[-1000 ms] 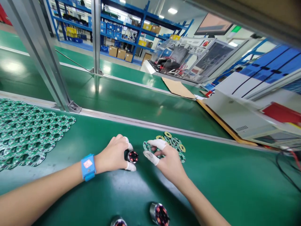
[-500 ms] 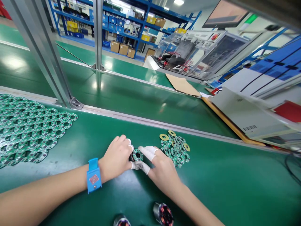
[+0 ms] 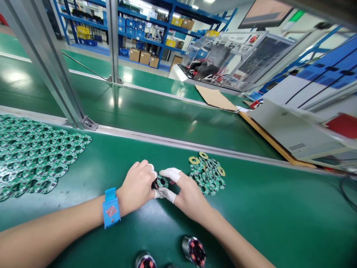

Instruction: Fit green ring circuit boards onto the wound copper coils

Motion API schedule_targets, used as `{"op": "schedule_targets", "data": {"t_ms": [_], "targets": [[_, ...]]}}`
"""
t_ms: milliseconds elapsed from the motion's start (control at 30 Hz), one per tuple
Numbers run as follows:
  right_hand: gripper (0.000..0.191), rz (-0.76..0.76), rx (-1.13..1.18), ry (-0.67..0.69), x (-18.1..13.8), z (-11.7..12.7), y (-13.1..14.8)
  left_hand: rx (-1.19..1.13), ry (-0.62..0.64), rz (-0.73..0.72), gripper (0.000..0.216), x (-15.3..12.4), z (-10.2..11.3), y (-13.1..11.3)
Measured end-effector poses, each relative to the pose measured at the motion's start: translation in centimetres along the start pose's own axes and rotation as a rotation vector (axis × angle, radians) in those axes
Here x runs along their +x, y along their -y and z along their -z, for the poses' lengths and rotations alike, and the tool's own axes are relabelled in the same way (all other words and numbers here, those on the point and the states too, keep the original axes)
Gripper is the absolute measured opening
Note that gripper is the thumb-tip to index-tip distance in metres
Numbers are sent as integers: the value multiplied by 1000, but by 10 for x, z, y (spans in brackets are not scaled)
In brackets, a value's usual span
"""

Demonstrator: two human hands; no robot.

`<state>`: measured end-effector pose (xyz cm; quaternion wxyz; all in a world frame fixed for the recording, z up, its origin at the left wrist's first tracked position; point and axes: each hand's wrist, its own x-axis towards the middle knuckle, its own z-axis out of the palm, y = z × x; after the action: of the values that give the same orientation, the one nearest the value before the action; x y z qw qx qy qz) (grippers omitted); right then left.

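The left hand [image 3: 137,186] grips a small dark cylinder [image 3: 155,184] standing on the green tabletop [image 3: 279,216], its fingers closed narrowly around the side. The right hand [image 3: 187,193] meets it from the other side, its capped fingers [image 3: 171,173] pinched on a small green ring board [image 3: 162,181] that sits on top of the cylinder, roughly level as far as can be seen. To do this well, the left hand should hold the cylinder upright and steady while the right presses the ring board down evenly, keeping it flat and centred and touching only the rim. A loose pile of ring boards [image 3: 208,175] lies just beside the right hand, and a large spread of them [image 3: 30,160] lies well apart to the left. Two more cylinders [image 3: 194,250] stand near the front edge, and a blue wristband [image 3: 111,208] sits on the left wrist.
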<state>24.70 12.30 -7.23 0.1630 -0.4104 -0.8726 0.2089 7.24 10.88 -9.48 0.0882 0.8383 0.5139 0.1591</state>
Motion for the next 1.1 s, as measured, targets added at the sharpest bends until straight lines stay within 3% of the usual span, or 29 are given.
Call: {"op": "schedule_targets", "data": {"t_ms": [200, 400, 533, 667, 800, 900, 1000, 1100], "targets": [[26, -18, 57, 46, 7, 3, 4, 7, 36, 14, 21, 0, 1, -1], [45, -60, 350, 78, -2, 3, -5, -121, 53, 34, 34, -3, 20, -3], [36, -56, 391, 67, -4, 1, -7, -127, 57, -168, 13, -9, 30, -8], [33, -76, 407, 8, -5, -10, -6, 65, 58, -393, 22, -16, 17, -12], [36, -85, 413, -46, -11, -13, -7, 169, -49, -430, 19, -19, 8, -12], [33, -104, 359, -86, -13, 0, -5, 90, -4, -380, 17, -16, 16, -10], [21, -86, 346, 107, -12, 18, 1, -162, 51, -212, 15, -12, 26, -8], [29, -14, 352, 396, -10, 31, 6, -297, 47, -73, 40, -9, 22, -7]]}}
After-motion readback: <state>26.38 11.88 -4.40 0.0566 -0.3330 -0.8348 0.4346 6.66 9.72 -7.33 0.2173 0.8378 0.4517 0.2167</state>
